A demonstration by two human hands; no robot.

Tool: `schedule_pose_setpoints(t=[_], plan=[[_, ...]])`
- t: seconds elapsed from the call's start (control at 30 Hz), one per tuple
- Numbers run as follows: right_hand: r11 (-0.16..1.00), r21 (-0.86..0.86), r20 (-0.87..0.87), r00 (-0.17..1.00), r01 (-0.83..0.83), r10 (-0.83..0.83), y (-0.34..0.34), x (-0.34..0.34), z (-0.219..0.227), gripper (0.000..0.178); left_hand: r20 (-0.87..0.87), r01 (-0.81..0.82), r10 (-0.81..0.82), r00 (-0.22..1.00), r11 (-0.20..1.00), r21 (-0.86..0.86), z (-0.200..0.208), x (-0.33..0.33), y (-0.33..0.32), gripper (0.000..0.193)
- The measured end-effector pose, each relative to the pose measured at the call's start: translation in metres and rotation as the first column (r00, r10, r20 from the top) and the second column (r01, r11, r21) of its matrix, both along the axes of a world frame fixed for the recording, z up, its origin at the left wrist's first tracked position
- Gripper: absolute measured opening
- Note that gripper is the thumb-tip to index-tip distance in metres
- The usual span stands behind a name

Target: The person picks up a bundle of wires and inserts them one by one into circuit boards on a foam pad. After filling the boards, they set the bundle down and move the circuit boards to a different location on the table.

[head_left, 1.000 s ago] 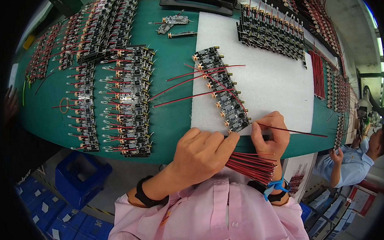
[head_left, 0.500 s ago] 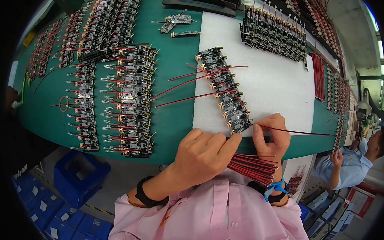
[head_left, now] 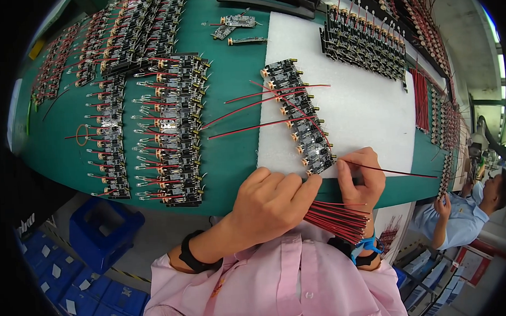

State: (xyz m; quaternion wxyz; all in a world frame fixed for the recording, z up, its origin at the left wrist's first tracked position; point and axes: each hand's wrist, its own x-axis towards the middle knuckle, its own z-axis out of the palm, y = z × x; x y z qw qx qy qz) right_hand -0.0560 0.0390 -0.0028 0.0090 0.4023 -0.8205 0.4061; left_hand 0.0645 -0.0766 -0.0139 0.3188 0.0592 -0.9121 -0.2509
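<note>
A strip of black circuit boards (head_left: 300, 120) with round copper-coloured parts along its left edge lies tilted on a white foam sheet (head_left: 368, 109). Closed around a bundle of red and black wires (head_left: 337, 219), my left hand (head_left: 274, 204) rests by the strip's near end. My right hand (head_left: 362, 176) pinches one thin red-black wire (head_left: 398, 171) between thumb and forefinger. One end of that wire is at the strip's near right corner, the rest trailing right; whether it touches the board cannot be told. Several loose wires (head_left: 246, 130) lie across the strip.
Long rows of wired boards (head_left: 171, 127) cover the green table (head_left: 231, 159) at left. Stacked boards (head_left: 363, 45) sit on the foam's far right. A black tray (head_left: 270, 0) is at the back. A blue stool (head_left: 102, 233) stands below left; a co-worker (head_left: 461, 212) sits at right.
The view has shifted slightly. Both hands keep their grips and stay in nearly the same place beside the strip.
</note>
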Motion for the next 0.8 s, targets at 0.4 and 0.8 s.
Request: schedule_pose_setpoints(t=[0.4, 0.8], plan=[[0.999, 0.021, -0.032, 0.999, -0.03, 0.031, 0.0022, -0.0023, 0.0014, 0.011, 0.022, 0.015, -0.015, 1.0, 1.0, -0.01, 0.0011, -0.0005, 0.0004, 0.02], [0.993, 0.053, -0.043, 0.993, -0.106, 0.108, 0.0019, -0.0074, 0.0083, 0.008, 0.01, 0.026, -0.026, 1.0, 0.999, -0.024, 0.0029, -0.0036, -0.0006, 0.016]])
